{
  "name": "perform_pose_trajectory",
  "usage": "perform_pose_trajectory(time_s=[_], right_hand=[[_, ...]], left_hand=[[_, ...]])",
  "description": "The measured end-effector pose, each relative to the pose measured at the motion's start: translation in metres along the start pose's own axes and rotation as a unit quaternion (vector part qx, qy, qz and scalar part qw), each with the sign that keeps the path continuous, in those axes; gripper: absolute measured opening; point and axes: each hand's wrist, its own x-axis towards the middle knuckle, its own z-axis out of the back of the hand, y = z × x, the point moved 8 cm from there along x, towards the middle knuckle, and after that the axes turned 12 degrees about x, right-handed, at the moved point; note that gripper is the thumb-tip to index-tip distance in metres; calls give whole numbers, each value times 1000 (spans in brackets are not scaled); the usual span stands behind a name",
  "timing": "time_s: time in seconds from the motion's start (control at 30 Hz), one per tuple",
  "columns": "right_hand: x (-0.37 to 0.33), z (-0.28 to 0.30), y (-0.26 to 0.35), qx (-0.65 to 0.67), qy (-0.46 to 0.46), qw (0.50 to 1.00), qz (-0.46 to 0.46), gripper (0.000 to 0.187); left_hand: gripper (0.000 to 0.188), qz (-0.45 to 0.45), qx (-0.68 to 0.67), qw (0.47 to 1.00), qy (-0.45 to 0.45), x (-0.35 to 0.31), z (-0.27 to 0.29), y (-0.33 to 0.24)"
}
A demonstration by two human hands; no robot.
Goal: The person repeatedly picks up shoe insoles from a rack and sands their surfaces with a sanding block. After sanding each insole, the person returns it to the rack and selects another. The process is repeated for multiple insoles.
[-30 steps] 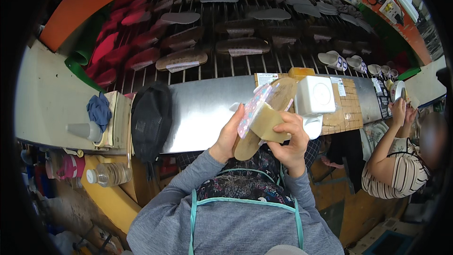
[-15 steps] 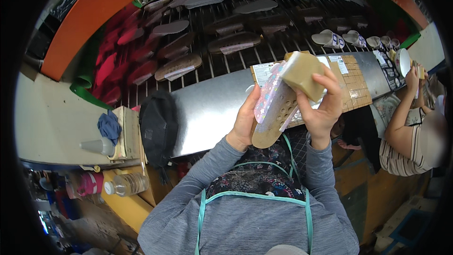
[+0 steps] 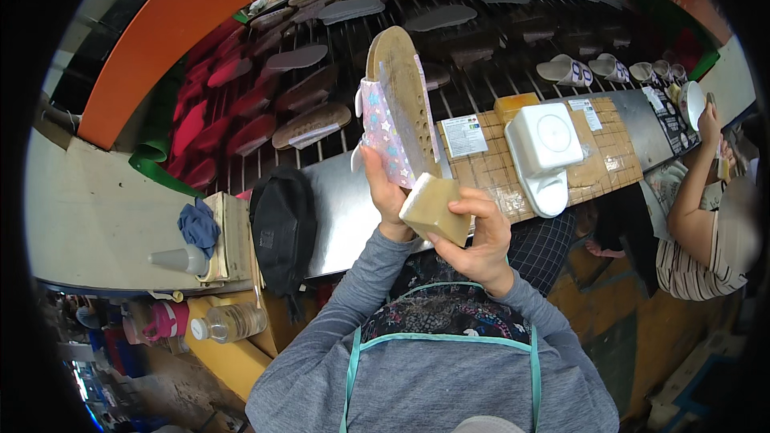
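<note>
We start with the dark slatted rack (image 3: 497, 92), widest thing in view; rows of soles lie across its bars, pinkish-red under the glow at left, grey and brown elsewhere. An orange frame (image 3: 152, 56) arches over it. Along its near edge we log a shiny metal ledge (image 3: 341, 212). At the far right, a co-worker (image 3: 694, 265) in a striped top. On the ledge, a brown board (image 3: 613, 152) with a grid of lines.

Next, the sandal (image 3: 413, 108): held up over the ledge, in front of the rack, one rounded end pointing away from the wearer, its pale star-patterned strap piece (image 3: 377, 120) facing left. Left of it we mark a black bag (image 3: 282, 232) against the ledge, and right of it a white container (image 3: 549, 140) on the board.

Right hand (image 3: 481, 240): thumb and fingers pinched on a tan block (image 3: 441, 208). Left hand (image 3: 383, 191): clamped on the sandal's lower part, thumb side toward us. We see the block overlapping the sandal's near end; contact there we cannot tell.

Smaller items, lower left: a clear bottle (image 3: 234, 323) on its side, a crumpled blue cloth (image 3: 198, 226), a grey cone (image 3: 172, 260) just below the cloth.
</note>
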Motion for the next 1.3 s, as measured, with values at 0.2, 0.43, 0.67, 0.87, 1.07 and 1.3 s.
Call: perform_pose_trajectory(time_s=[0.2, 0.43, 0.67, 0.87, 1.07, 1.3], right_hand=[[27, 12, 1, 9, -71, 996, 52, 50], [25, -7, 12, -154, 76, 979, 113, 48], [4, 31, 5, -123, -83, 988, 39, 45], [-8, -6, 20, -194, -1, 967, 165, 57], [-13, 10, 11, -260, -59, 960, 89, 52], [35, 3, 29, -274, -51, 943, 182, 57]], left_hand=[[65, 59, -17, 997, -48, -2, -1, 14], [57, 68, -71, 995, -27, 16, 15, 6], [57, 39, -116, 991, -54, 23, 37, 1], [59, 90, -161, 983, 22, 6, 9, 22], [61, 135, -187, 973, 14, -6, 29, 21], [62, 178, -149, 973, 3, -10, 23, 36]])
